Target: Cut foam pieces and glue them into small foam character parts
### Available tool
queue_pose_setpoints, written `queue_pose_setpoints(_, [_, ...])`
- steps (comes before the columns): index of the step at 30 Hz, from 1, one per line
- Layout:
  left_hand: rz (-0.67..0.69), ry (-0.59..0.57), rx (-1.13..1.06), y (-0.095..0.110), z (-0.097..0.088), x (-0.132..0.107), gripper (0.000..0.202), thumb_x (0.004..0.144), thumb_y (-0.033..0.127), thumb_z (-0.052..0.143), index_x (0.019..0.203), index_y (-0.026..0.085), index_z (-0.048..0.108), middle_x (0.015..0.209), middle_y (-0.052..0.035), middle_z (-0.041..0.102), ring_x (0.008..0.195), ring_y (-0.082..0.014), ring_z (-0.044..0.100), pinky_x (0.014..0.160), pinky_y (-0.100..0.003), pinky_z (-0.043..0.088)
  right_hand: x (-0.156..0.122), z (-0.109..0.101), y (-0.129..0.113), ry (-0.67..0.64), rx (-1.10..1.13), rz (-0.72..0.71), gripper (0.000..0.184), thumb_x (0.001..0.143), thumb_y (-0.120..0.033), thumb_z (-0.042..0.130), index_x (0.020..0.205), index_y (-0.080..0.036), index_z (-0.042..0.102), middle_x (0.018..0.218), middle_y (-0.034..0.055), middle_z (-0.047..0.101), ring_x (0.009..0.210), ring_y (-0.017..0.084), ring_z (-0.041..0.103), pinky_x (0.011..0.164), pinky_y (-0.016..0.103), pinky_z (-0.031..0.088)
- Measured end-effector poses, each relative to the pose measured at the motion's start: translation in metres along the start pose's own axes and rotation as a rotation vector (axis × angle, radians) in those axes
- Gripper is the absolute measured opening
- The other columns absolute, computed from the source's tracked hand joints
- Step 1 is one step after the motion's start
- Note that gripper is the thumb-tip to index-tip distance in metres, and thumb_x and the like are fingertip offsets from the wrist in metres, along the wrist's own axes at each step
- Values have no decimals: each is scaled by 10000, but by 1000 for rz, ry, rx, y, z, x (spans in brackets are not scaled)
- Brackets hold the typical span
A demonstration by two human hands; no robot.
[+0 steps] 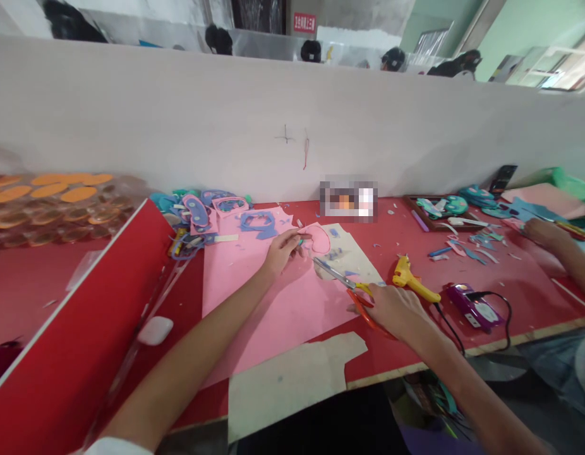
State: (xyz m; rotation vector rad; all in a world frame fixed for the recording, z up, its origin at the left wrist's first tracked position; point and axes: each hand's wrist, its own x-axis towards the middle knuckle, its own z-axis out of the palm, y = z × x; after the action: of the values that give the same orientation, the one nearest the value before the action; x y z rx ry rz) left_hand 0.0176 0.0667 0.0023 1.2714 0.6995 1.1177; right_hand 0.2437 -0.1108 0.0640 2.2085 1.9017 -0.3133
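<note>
My left hand (282, 251) pinches a small pink cut-out piece (319, 239) with a dark outline, above a large pink sheet (254, 322). In my right hand (390, 306) is a pair of scissors (363, 302) with orange and yellow handles. Their blades point up and left toward the pink piece and look nearly closed. Under the blades lies a beige sheet (356, 253) with small blue and grey scraps. A blue cut-out frame (258, 222) rests on the pink sheet's far part.
A yellow glue gun (413, 281) and a purple power box (475, 308) with a black cable lie to the right. Blue and pink cut pieces (198, 212) pile at the back left. A red board (93, 291) stands at left. A co-worker's hand (543, 234) is far right.
</note>
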Motion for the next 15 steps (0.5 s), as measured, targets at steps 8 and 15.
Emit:
queue_pose_setpoints(8, [7,-4,-5,1,1,0,375,833,465,724,1055,164,693,1077,-113,793,543,-102,628,526,-256,384,8,1,-2,-15,39,3,664,880,-801,516,1011,-183,719,940,164,775,923,378,755,757,396,511])
queue_pose_setpoints(15, [0,-2,1,3,1,-2,377,835,479,729,1046,168,699,1090,-120,788,545,-102,629,517,-256,385,14,-3,-8,-6,44,-27,649,893,-784,517,1001,-182,733,927,165,774,895,353,757,748,376,506])
